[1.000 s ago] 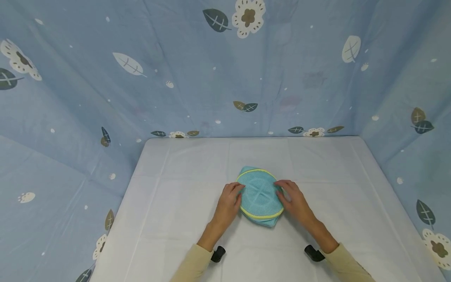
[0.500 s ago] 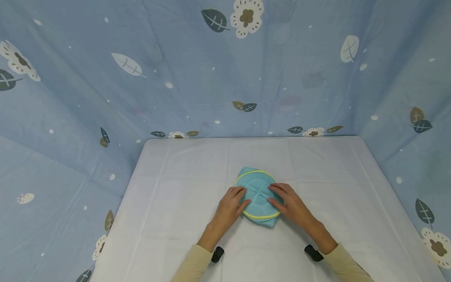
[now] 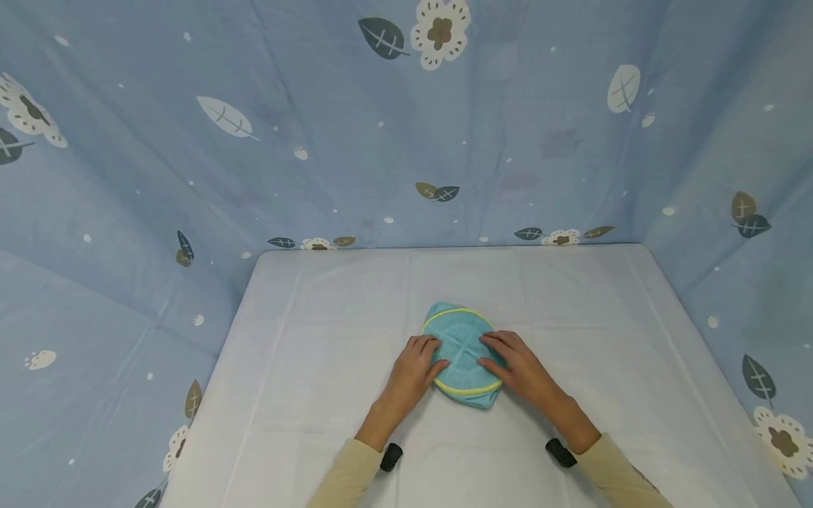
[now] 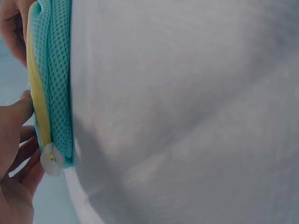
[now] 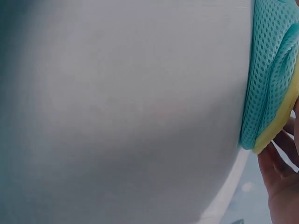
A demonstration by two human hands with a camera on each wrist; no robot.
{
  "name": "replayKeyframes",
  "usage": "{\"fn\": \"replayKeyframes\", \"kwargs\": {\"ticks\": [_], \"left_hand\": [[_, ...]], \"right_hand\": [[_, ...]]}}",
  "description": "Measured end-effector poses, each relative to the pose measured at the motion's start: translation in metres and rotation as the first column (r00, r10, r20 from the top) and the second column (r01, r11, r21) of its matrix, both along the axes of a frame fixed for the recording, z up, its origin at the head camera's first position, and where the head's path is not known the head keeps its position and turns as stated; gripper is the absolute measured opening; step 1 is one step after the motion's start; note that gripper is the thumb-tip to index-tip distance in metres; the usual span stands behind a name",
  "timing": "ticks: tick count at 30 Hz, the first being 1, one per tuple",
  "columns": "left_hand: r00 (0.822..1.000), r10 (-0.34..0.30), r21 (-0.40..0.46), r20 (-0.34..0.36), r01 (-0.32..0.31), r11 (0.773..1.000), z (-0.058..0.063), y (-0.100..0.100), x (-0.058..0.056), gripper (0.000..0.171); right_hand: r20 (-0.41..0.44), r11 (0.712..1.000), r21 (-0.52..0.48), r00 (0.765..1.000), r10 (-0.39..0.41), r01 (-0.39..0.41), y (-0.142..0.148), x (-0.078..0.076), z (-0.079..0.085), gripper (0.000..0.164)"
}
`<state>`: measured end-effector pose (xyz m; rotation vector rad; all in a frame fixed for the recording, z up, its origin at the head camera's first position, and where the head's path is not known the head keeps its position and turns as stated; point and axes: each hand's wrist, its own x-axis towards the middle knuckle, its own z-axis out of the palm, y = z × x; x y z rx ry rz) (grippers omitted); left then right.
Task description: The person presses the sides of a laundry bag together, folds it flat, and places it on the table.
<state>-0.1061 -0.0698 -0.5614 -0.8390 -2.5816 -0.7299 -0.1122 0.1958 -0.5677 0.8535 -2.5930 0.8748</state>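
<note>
A round turquoise mesh laundry bag (image 3: 465, 353) with yellow piping lies squashed low on the table, in the middle of the head view. My left hand (image 3: 411, 370) rests on its left side, thumb and fingertips on the mesh. Opposite it, my right hand (image 3: 521, 367) touches the right side in the same way. The left wrist view shows the bag's mesh side wall (image 4: 60, 79) and a small whitish tab (image 4: 51, 159) at the piping, near the left fingers. In the right wrist view, right fingers (image 5: 275, 161) sit by the yellow piping (image 5: 280, 119). The bag's underside is hidden.
A white cloth covers the table (image 3: 330, 303). Blue curtains (image 3: 356, 141) with leaf and flower prints hang behind it and along both sides. Black wrist devices (image 3: 392, 457) are worn at both cuffs.
Both hands have moved inward from the bag's edges, bringing thumbs and fingertips further over its top. The bag stays about where it was; the whole view shifts slightly.
</note>
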Motion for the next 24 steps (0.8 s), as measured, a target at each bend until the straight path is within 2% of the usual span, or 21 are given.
{"fn": "replayKeyframes", "kwargs": {"ticks": [5, 12, 17, 24], "left_hand": [[0.999, -0.041, 0.047, -0.004, 0.041, 0.998, 0.004, -0.004, -0.004, 0.042], [0.996, -0.056, 0.082, -0.073, 0.062, 0.995, 0.006, -0.010, -0.009, 0.032], [0.992, -0.027, 0.141, -0.120, 0.044, 0.989, 0.010, -0.014, -0.013, 0.017], [0.986, 0.034, 0.130, -0.163, -0.013, 0.991, 0.019, -0.023, -0.022, 0.006]], "right_hand": [[-0.051, 0.999, 0.046, 0.998, 0.031, -0.029, 0.003, -0.004, 0.003, 0.049], [-0.117, 0.996, 0.033, 0.990, 0.083, -0.080, 0.008, -0.011, 0.011, 0.039], [-0.139, 0.998, 0.015, 0.989, 0.057, -0.056, 0.012, -0.016, 0.018, 0.027], [-0.212, 0.999, 0.020, 0.977, 0.031, -0.027, 0.022, -0.025, 0.023, 0.023]]}}
